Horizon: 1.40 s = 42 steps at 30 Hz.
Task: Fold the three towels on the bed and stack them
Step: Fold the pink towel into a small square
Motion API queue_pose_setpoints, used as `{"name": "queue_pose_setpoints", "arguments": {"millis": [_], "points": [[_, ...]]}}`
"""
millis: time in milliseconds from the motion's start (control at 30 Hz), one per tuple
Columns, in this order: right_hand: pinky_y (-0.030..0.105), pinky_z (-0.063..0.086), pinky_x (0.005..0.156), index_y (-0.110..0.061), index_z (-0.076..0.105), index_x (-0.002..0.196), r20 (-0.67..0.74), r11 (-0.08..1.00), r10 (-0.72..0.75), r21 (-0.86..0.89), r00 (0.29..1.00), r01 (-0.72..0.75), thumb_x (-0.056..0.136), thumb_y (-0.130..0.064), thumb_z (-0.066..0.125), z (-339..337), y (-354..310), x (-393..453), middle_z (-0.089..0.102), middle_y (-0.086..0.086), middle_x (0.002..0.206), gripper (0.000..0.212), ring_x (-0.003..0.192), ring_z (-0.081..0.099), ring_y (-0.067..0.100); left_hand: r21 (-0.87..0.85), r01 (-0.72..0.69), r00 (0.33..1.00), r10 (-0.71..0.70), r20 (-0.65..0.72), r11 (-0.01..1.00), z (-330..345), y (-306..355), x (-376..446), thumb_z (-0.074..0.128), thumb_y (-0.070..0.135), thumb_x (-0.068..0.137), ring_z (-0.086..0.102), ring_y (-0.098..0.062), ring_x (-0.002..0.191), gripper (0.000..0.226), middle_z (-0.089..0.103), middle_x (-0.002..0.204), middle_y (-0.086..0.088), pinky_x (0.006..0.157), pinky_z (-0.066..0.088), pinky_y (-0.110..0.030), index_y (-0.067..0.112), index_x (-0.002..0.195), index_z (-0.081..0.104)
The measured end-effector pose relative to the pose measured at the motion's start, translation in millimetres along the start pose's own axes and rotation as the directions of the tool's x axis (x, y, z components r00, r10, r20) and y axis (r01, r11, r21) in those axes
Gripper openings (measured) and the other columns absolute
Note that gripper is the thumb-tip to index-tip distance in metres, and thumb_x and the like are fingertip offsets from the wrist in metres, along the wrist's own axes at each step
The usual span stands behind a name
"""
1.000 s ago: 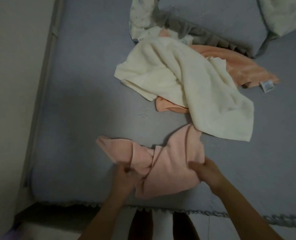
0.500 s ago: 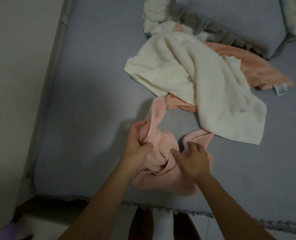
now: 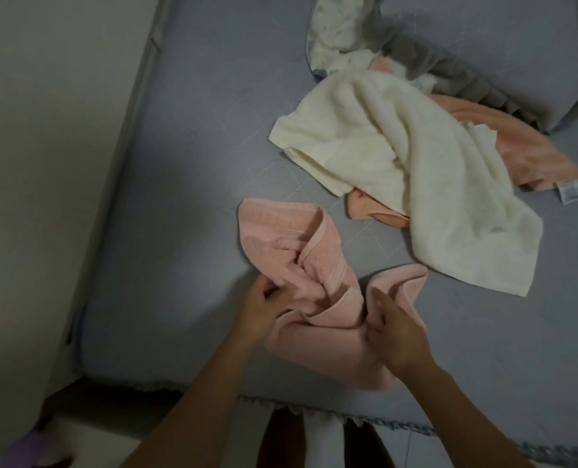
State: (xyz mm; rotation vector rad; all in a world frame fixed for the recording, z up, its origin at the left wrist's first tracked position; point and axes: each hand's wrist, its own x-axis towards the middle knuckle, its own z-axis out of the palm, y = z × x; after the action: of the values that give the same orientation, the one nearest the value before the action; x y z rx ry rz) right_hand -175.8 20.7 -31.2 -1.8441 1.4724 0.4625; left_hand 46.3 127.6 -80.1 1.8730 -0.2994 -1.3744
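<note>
I see my left hand (image 3: 263, 305) at lower centre of the frame, fingers curled into the bunched pale pink terry towel (image 3: 318, 265) on the grey quilted bed (image 3: 186, 163). My right hand (image 3: 395, 336) pinches its other fold just beside. In the upper right, a cream towel (image 3: 399, 170) lies crumpled over an orange towel (image 3: 517, 153), near a grey ruffled pillow (image 3: 500, 45).

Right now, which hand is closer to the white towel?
The right hand. It grips the pink towel just below the white towel's lower corner; the left hand is farther left, also on the pink towel.
</note>
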Motion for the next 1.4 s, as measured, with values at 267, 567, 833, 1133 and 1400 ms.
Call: {"name": "queue_pose_setpoints", "arguments": {"millis": [267, 567, 833, 1133, 1400], "points": [[0.041, 0.043, 0.093, -0.037, 0.04, 0.139, 0.101, 0.975, 0.109, -0.204, 0.989, -0.087, 0.094, -0.034, 0.044, -2, 6, 2, 0.053, 0.008, 0.133, 0.045, 0.114, 0.057, 0.031, -0.168, -0.166, 0.812, 0.038, -0.582, 0.972, -75, 0, -12, 0.053, 0.015, 0.088, 0.054, -0.01, 0.069, 0.006, 0.057, 0.08, 0.0, 0.054, 0.047, -0.02, 0.02, 0.085, 0.054], [0.042, 0.039, 0.103, -0.021, 0.049, 0.139, -0.043, 0.907, -0.397, -0.172, 0.917, 0.384, 0.091, -0.025, 0.055, 25, -78, 18, 0.048, 0.005, 0.144, 0.049, 0.126, 0.047, 0.027, 0.448, -0.181, 0.885, 0.343, -0.315, 0.876, -65, -12, -31, 0.062, 0.004, 0.085, 0.058, -0.008, 0.091, 0.033, 0.055, 0.105, 0.023, 0.081, 0.048, -0.025, 0.028, 0.108, 0.061], [0.045, 0.037, 0.098, -0.019, 0.049, 0.123, 0.015, 0.928, -0.105, -0.358, 0.994, 0.103, 0.095, -0.056, 0.037, 38, -90, 46, 0.062, 0.005, 0.115, 0.048, 0.103, 0.061, 0.028, 0.326, 0.001, 0.993, 0.036, -0.109, 0.945, -10, 15, 17, 0.064, 0.019, 0.087, 0.055, -0.001, 0.079, 0.034, 0.053, 0.087, 0.021, 0.063, 0.034, -0.011, 0.027, 0.118, 0.054], [0.03, 0.049, 0.075, -0.028, 0.059, 0.111, 0.203, 0.956, -0.039, -0.278, 0.978, 0.096, 0.09, -0.05, 0.047, 32, -21, -28, 0.068, -0.001, 0.098, 0.033, 0.089, 0.065, 0.021, 0.305, 0.004, 0.998, 0.015, -0.06, 0.952, 3, 21, 22, 0.07, 0.02, 0.084, 0.058, -0.005, 0.07, 0.018, 0.061, 0.077, 0.013, 0.055, 0.037, -0.011, 0.029, 0.078, 0.056], [0.032, 0.051, 0.084, -0.021, 0.058, 0.114, 0.238, 0.975, 0.223, -0.064, 0.945, -0.214, 0.099, -0.036, 0.041, 44, 0, -46, 0.069, 0.008, 0.112, 0.027, 0.1, 0.066, 0.027, 0.192, 0.223, 0.967, -0.193, -0.164, 0.956, 31, 64, 29, 0.072, 0.015, 0.079, 0.062, -0.017, 0.071, 0.024, 0.066, 0.085, -0.003, 0.059, 0.043, -0.024, 0.014, 0.099, 0.058]]}}
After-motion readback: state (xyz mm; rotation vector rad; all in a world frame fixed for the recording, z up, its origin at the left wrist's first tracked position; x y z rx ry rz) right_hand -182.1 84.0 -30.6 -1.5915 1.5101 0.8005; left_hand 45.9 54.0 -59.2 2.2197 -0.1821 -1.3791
